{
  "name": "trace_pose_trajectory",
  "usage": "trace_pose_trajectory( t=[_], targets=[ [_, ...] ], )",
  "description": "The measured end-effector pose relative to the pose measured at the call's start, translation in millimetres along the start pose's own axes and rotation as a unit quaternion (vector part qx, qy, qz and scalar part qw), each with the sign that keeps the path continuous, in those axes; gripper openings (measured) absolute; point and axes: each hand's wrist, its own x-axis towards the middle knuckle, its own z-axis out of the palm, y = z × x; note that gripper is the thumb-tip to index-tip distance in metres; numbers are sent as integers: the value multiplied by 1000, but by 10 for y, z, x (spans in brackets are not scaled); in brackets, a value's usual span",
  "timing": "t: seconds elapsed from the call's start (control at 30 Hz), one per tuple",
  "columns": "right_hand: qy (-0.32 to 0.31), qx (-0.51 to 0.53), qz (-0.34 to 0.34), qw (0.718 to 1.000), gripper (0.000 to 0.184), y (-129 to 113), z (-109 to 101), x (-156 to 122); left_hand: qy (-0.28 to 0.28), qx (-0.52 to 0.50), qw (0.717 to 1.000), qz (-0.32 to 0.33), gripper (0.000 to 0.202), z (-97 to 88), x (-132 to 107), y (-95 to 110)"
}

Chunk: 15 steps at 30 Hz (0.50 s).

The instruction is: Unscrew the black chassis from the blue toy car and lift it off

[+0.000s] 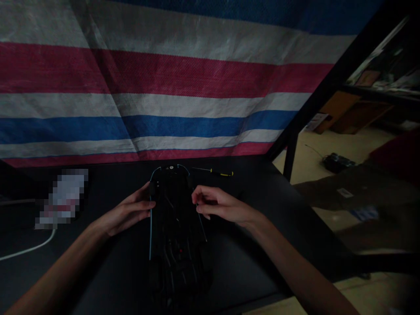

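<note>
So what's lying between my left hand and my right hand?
In the head view, a dark model car lies between them, with your left hand at one long side and your right hand at the other.

I have a black toy car [175, 218] lying on the dark desk [259, 186], its underside facing up as far as I can make out from my end. It stretches lengthwise away from me, one end close to the desk's far edge. Thin light-blue trim [150, 236] runs along its sides and curves round that far end, where I see a small pale round spot [171, 167]. A tiny red spot [180, 250] shows on the nearer half.
</note>
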Motion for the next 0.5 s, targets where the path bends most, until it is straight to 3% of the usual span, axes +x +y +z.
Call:
trace_pose_trajectory(
  t=[0.07,0.13,0.23,0.3,0.4,0.5],
  targets=[
    [41,-28,1,999,21,-37,-80,-70,8,5,1000,2,79,-28,5,-17],
    [122,-78,5,989,19,-33,-208,-208,27,18,999,-2,81,-45,3,-28],
    [268,-181,36,945,18,104,-397,-482,45,25,999,-11,88,-40,-8,-28],
    [329,-240,64,911,17,253,-468,-637,29,20,999,-3,89,-28,-13,-22],
    [341,-291,73,891,16,415,-486,-745,8,15,1000,11,86,-20,-11,-15],
    [319,-305,46,896,17,344,-440,-717,3,7,1000,14,86,-30,-1,-20]
  ],
)
